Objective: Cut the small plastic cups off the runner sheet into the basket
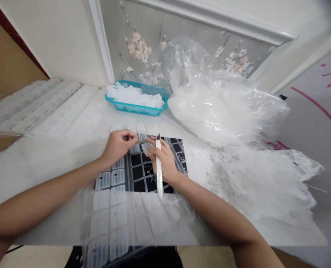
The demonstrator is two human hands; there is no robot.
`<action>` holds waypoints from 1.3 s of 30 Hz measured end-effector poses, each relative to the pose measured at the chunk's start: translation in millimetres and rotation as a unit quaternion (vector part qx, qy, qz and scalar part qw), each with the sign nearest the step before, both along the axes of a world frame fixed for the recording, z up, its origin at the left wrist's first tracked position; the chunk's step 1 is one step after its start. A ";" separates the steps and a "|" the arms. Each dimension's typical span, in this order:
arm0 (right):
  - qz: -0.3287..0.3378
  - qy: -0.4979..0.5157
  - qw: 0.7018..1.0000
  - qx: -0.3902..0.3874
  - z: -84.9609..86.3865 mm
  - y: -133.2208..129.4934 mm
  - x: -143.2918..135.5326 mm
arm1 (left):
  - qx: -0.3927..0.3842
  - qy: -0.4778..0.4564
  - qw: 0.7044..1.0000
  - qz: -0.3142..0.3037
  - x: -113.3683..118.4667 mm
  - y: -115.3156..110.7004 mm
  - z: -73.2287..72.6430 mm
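Observation:
Over a clear plastic sheet of small translucent rectangular pieces point(118, 176), both hands work close together. My right hand point(167, 162) is closed, with a white-handled craft knife point(159, 167) lodged across its fingers, the dark blade pointing away from me. A small translucent piece point(145, 149) also sits at its fingertips. Beside it, my left hand point(119, 147) is closed in a pinch at the edge of the pieces; what lies between its fingertips is too small to make out. A black patterned mat point(137, 173) shows through the sheet's empty frames beneath the hands.
A teal basket point(137, 108) heaped with translucent pieces stands behind the hands. A large clear plastic bag point(224, 108) bulges at the back right, above a pile of white, net-like scraps point(260, 182). More sheets of pieces point(34, 108) lie at the left against the wall.

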State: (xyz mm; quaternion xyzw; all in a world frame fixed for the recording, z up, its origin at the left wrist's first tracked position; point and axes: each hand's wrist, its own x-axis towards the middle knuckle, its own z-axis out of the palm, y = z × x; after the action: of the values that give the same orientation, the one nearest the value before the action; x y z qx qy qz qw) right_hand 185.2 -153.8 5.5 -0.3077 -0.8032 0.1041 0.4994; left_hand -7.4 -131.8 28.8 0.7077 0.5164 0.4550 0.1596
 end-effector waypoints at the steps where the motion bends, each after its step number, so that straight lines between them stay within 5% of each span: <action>1: 0.002 0.008 1.000 0.009 0.8 -1.1 0.7 | -0.050 -0.052 0.997 0.007 -2.6 4.9 -1.1; 4: 0.003 0.048 0.999 0.020 1.8 -2.8 3.6 | -0.122 -0.187 0.974 0.032 -10.8 18.1 -6.8; 9: -0.009 0.103 0.995 -0.011 1.3 -4.2 8.0 | -0.108 -0.295 0.949 0.041 -19.1 25.9 -8.0; 16: -0.008 0.148 0.987 -0.065 0.8 -6.1 8.7 | -0.104 -0.054 0.966 -0.232 -14.6 -2.9 14.1; 27: -0.009 0.171 0.979 -0.109 3.7 -6.7 6.4 | 0.090 0.090 0.945 -0.301 0.1 0.1 33.2; 32: -0.037 0.224 0.960 -0.163 -2.9 4.4 6.2 | 0.169 0.095 0.956 -0.220 7.8 41.1 43.0; 36: -0.069 0.230 0.941 -0.238 -8.2 17.0 9.3 | 0.155 0.077 0.985 0.005 -11.5 122.3 67.1; 39: -0.073 0.244 0.929 -0.267 -6.5 21.0 11.8 | 0.112 0.119 0.982 0.098 -25.7 159.8 77.0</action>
State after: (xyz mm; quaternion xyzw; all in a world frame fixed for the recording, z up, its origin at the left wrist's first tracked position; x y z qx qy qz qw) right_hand 197.0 -132.8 -1.0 -0.4524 -0.5742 0.3500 0.5858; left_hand -33.2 28.0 105.8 0.7160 0.5447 0.4357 -0.0288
